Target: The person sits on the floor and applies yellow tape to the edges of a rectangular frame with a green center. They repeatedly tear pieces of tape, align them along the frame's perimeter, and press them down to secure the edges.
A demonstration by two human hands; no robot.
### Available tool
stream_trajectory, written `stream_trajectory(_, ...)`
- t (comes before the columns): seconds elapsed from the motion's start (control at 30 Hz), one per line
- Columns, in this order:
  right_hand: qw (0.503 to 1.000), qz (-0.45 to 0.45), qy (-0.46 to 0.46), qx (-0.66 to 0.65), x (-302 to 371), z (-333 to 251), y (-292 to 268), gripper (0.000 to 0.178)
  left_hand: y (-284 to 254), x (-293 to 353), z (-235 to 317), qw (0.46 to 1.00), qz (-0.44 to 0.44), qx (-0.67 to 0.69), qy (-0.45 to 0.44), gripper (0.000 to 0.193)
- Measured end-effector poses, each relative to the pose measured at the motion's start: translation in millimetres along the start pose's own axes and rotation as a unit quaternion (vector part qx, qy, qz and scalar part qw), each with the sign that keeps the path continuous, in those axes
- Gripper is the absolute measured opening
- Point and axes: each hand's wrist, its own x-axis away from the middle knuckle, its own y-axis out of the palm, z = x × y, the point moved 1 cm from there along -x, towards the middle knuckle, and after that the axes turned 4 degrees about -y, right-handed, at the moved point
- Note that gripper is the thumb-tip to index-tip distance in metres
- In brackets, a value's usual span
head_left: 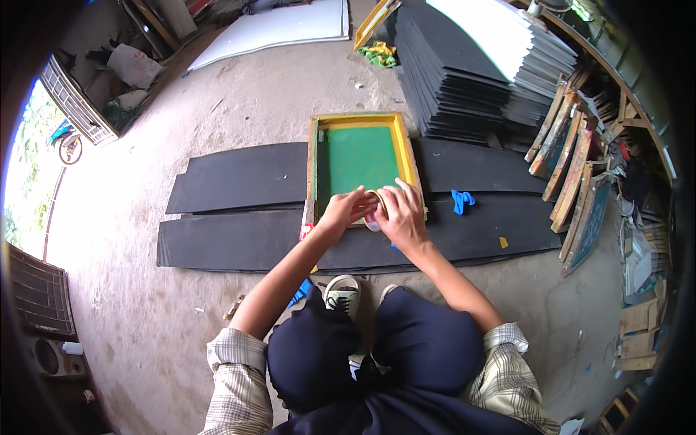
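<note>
Both hands meet over the near edge of a shallow rectangular frame (407,150) with yellow inner edges and a green mesh panel (361,156). In my right hand (403,220) is a roll of tape (378,200), seen partly as a tan ring between the fingers. My left hand (344,214) is closed against the roll's left side, fingertips touching it; its exact grip is partly hidden. The frame lies on long black sheets (239,235). Off to the right of my right hand, a crumpled blue scrap (462,201) rests on these sheets.
Tall stacks of black sheets (453,80) and white sheets (493,36) stand at the far right. Several wooden frames (573,167) lean along the right side. A large white sheet (268,32) lies on the far floor, and a green-yellow cloth (378,55) sits near the stacks.
</note>
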Motion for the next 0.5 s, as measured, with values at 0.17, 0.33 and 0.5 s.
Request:
stream_trajectory(0.17, 0.996, 0.017, 0.020, -0.081, -2.2, 0.3, -32.2, 0.039, 41.5, 11.5, 33.2, 0.998, -0.021, 0.052, -0.017, 0.036)
stream_trajectory(0.33, 0.992, 0.041, -0.017, -0.117, -7.8, -8.6, -69.1, 0.038, 50.6, 30.8, 48.5, 0.997, -0.055, 0.010, 0.052, 0.028)
stream_trajectory(0.5, 0.981, 0.071, -0.037, -0.176, -4.9, -13.4, -83.6, 0.028, 70.1, 59.4, 54.7, 0.984, -0.022, -0.122, 0.129, 0.021)
